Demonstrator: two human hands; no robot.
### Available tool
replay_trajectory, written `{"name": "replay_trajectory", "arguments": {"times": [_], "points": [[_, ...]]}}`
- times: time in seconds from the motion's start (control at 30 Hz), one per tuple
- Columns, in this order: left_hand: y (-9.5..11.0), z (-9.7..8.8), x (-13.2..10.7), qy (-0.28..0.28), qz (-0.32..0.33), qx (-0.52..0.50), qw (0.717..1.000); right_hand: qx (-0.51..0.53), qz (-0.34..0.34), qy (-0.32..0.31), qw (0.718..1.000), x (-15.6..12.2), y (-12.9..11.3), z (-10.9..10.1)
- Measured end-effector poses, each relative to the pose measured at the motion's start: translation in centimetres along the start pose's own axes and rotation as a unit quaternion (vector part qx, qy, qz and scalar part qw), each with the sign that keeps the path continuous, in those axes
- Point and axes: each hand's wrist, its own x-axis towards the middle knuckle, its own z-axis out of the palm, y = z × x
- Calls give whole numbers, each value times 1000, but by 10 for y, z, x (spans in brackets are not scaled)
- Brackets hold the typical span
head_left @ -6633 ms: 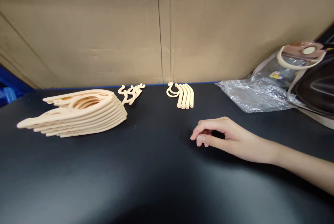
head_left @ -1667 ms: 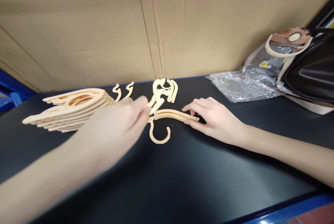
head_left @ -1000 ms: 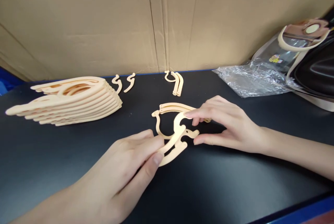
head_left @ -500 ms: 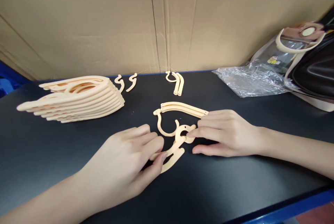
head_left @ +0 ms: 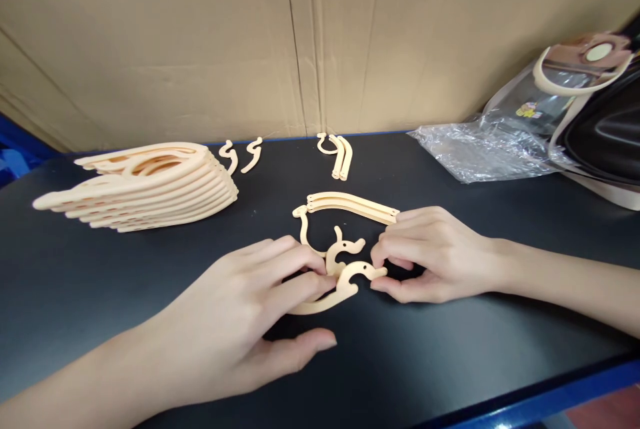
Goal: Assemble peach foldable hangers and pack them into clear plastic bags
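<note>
Two curved beige hanger pieces with beak-like ends lie close together in the middle of the table. My right hand (head_left: 425, 256) pinches the tip of the nearer curved piece (head_left: 350, 282) between thumb and index finger. Over the other end of that piece lies my left hand (head_left: 265, 302), fingers stretched out and thumb held apart. Its fingertips touch the farther curved piece (head_left: 333, 256) and partly cover both. Just behind them a beige hanger hook (head_left: 303, 226) rests beside a pair of long beige hanger arms (head_left: 350, 204), whose right end is near my right hand's knuckles.
A stack of beige hangers (head_left: 150, 196) stands at the left. Behind it lie two small curved pieces (head_left: 253, 154). Another hook and arm set (head_left: 342, 157) is at the back edge. Crumpled clear plastic (head_left: 465, 152), a bottle (head_left: 555, 92) and a black bag (head_left: 605, 136) occupy the right.
The two curved pieces, overlapping before, now lie side by side. My left thumb has opened away from them, and my right fingers have closed on the nearer piece's tip.
</note>
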Motion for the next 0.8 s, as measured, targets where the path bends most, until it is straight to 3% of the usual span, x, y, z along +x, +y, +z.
{"name": "replay_trajectory", "arguments": {"times": [0.23, 0.8], "points": [[-2, 5, -1, 28, 26, 19, 999, -42, 4, 37, 998, -1, 0, 1], [-6, 7, -5, 29, 42, 66, 997, -34, 48, -2, 998, 0, 2, 0]]}}
